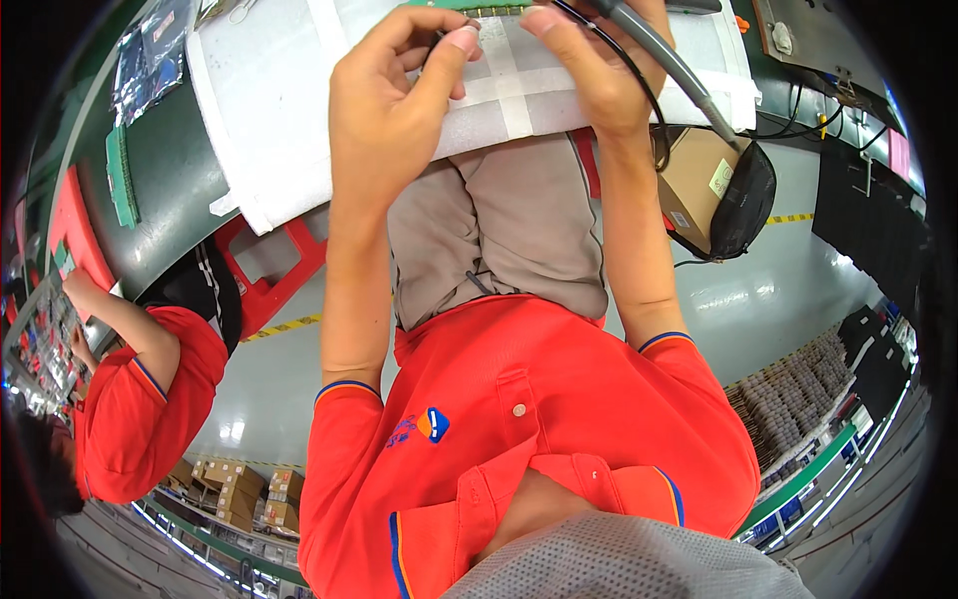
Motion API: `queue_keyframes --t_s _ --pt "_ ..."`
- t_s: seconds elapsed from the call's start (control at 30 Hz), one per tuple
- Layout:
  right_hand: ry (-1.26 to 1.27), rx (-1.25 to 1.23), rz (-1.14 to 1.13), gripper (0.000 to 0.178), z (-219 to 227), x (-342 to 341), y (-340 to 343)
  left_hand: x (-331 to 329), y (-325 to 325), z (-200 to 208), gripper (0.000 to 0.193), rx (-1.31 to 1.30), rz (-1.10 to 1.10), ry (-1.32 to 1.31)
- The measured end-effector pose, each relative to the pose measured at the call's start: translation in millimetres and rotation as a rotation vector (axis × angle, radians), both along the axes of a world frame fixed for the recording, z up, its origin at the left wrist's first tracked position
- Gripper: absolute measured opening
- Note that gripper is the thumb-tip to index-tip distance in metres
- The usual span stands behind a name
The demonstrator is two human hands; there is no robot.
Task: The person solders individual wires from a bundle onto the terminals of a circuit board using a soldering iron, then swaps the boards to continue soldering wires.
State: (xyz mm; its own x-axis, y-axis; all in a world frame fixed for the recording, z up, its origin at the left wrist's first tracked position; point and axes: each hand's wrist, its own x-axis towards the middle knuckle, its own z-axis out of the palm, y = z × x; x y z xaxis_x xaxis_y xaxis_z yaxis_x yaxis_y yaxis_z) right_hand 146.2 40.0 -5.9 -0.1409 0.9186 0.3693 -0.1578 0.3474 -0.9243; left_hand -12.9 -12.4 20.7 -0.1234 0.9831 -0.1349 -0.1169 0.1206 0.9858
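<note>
At the top edge, my left hand (389, 105) is closed in a pinch. A small dark piece (472, 23) shows at its thumb and fingertip; its kind is unclear. A green circuit board (504, 11) with a row of gold contacts is cut off by the upper edge, between my hands. My right hand (604, 85) is curled beside the board's right end, its thumb stretched toward it and its other fingertips out of frame. A grey tapered tube (671, 62) and a thin black cable (631, 62) cross over this hand; whether it grips them is hidden.
White foam sheeting (269, 130) with tape strips covers the bench before me. To the left lie a green board (121, 178) and silvery bags (150, 65). A cardboard box (694, 180) and black pouch (748, 205) stand right. A co-worker's arm (125, 324) reaches in at left.
</note>
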Motion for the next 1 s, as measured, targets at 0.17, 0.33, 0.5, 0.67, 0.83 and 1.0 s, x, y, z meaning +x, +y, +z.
queue_keyframes --t_s 0.17,0.33,0.5,0.67,0.83,1.0 --pt "0.021 -0.032 0.12 0.048 4 -3 3 5 3 -7 0.005 -0.009 -0.025 -0.005" --pt "0.13 0.022 0.155 0.048 -3 -2 6 6 5 -7 0.004 -0.009 -0.061 0.009" --pt "0.008 -0.048 0.068 0.048 1 -1 4 0 6 -10 0.003 0.007 -0.038 0.045" --pt "-0.001 0.06 -0.014 0.043 5 0 3 -2 10 3 0.005 0.026 0.099 0.48" --pt "0.048 -0.054 -0.102 0.035 0 6 7 -4 12 0 0.006 0.04 0.109 0.541" --pt "0.009 -0.038 -0.165 0.032 -3 18 6 -17 4 -10 0.015 0.293 -0.092 0.703"
